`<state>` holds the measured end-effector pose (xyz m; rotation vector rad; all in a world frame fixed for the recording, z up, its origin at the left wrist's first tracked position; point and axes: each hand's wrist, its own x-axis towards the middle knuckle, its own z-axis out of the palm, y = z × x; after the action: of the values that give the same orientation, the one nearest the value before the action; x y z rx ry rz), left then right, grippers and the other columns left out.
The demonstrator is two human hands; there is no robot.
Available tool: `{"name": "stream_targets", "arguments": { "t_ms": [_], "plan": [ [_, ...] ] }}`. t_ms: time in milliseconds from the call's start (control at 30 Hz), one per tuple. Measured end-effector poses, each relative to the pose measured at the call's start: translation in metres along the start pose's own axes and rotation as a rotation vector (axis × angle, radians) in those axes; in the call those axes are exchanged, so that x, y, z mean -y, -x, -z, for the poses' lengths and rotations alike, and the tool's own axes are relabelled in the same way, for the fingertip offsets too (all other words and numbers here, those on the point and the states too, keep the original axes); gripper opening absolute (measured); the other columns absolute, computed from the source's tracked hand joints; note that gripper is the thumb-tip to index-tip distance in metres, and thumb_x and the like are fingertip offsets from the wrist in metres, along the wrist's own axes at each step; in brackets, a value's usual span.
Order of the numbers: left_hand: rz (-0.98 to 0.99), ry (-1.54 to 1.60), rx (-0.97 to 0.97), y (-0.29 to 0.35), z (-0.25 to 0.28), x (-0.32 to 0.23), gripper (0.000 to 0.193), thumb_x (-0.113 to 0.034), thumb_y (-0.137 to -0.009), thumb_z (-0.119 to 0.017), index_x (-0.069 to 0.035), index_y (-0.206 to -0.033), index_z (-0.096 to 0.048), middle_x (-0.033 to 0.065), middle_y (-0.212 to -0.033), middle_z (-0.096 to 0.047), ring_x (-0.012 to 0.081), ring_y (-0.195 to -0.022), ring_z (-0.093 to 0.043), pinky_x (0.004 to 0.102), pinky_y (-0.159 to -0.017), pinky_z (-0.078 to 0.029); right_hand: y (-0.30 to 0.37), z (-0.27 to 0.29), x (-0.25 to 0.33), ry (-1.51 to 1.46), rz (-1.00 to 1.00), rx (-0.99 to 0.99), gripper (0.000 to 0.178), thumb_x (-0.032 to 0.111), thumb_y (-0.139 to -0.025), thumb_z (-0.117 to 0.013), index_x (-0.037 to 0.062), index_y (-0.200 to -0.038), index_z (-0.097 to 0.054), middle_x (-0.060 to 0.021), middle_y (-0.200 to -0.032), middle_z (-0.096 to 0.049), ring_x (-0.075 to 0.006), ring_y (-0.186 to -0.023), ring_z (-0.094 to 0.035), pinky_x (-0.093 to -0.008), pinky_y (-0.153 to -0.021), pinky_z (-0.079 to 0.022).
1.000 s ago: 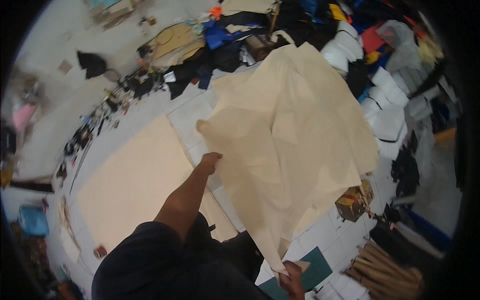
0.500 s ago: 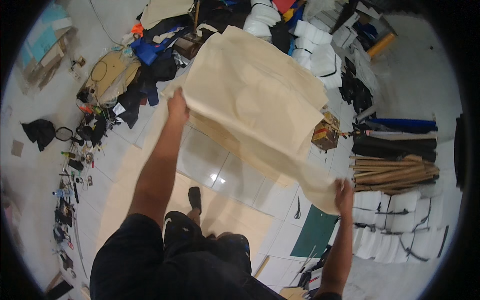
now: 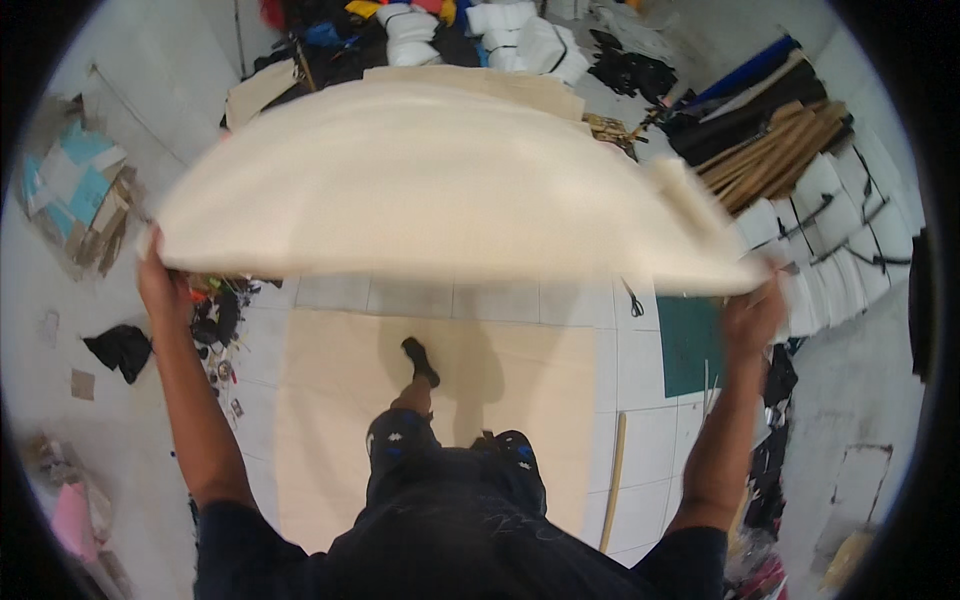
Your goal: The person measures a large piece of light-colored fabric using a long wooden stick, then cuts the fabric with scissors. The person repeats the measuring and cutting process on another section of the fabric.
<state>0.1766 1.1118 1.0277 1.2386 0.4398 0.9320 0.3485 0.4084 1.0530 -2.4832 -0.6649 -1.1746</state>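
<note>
A large cream fabric sheet [image 3: 440,190] billows in the air in front of me, its edges blurred by motion. My left hand [image 3: 163,278] is closed on its near left corner, and my right hand [image 3: 752,315] grips the near right corner, smeared by movement. The arms are spread wide, with the near edge stretched almost straight between them. Below lies another cream sheet [image 3: 330,430], flat on the tiled floor, with one of my feet on it. Behind the raised sheet, part of further cream fabric [image 3: 540,92] shows; the rest of it is hidden.
On the right floor are a green mat [image 3: 688,350], scissors [image 3: 633,300] and a wooden stick [image 3: 614,480]. Brown rolls [image 3: 775,155] and strapped white bundles [image 3: 835,255] line the right wall. A black bag [image 3: 120,352] and small clutter lie at left.
Both hands have moved farther apart, the left one leftward and the right one rightward and up. The sheet has spread out and ballooned between them. The view has shifted, showing more of the floor sheet.
</note>
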Motion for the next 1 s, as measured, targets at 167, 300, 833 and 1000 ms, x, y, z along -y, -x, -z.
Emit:
{"name": "stream_targets", "arguments": {
  "t_ms": [167, 300, 833, 1000],
  "plan": [
    [0.370, -0.085, -0.036, 0.161, 0.137, 0.075, 0.046, -0.023, -0.099, -0.058, 0.008, -0.132, -0.051, 0.0160, -0.132, -0.059, 0.0254, -0.120, -0.058, 0.0399, -0.102, -0.046, 0.279, 0.000, 0.095, -0.311, -0.278, 0.805, 0.038, 0.040, -0.083, -0.076, 0.0035, -0.087, -0.066, -0.0150, -0.084, -0.068, -0.0366, -0.083, -0.065, -0.0483, -0.077, -0.049],
    [0.437, -0.282, -0.130, 0.250, 0.229, 0.056, 0.045, -0.020, -0.098, -0.059, 0.009, -0.131, -0.051, 0.0159, -0.124, -0.063, 0.0260, -0.109, -0.064, 0.0379, -0.092, -0.052, 0.350, 0.051, 0.186, -0.319, -0.567, 1.024, 0.055, 0.054, -0.091, -0.062, 0.0023, -0.075, -0.062, -0.0210, -0.072, -0.063, -0.0402, -0.073, -0.064, -0.0492, -0.068, -0.049],
    [0.602, -0.544, -0.188, 0.590, 0.509, -0.019, 0.033, -0.028, -0.095, -0.064, 0.003, -0.098, -0.056, 0.0102, -0.073, -0.064, 0.0176, -0.050, -0.059, 0.0283, -0.040, -0.045, 0.508, 0.309, 0.314, -0.010, -0.630, 1.605, 0.085, 0.081, -0.082, -0.047, 0.0006, -0.088, -0.074, -0.0234, -0.087, -0.071, -0.0394, -0.092, -0.068, -0.0481, -0.083, -0.052],
    [0.758, -0.466, -0.203, 0.684, 0.523, -0.055, 0.026, -0.024, -0.098, -0.059, 0.002, -0.104, -0.056, 0.0111, -0.076, -0.065, 0.0177, -0.052, -0.060, 0.0289, -0.043, -0.046, 0.539, 0.365, 0.301, 0.049, -0.635, 1.841, 0.093, 0.087, -0.077, -0.046, -0.0015, -0.084, -0.073, -0.0242, -0.086, -0.071, -0.0380, -0.091, -0.069, -0.0469, -0.082, -0.052]
  ]
}}
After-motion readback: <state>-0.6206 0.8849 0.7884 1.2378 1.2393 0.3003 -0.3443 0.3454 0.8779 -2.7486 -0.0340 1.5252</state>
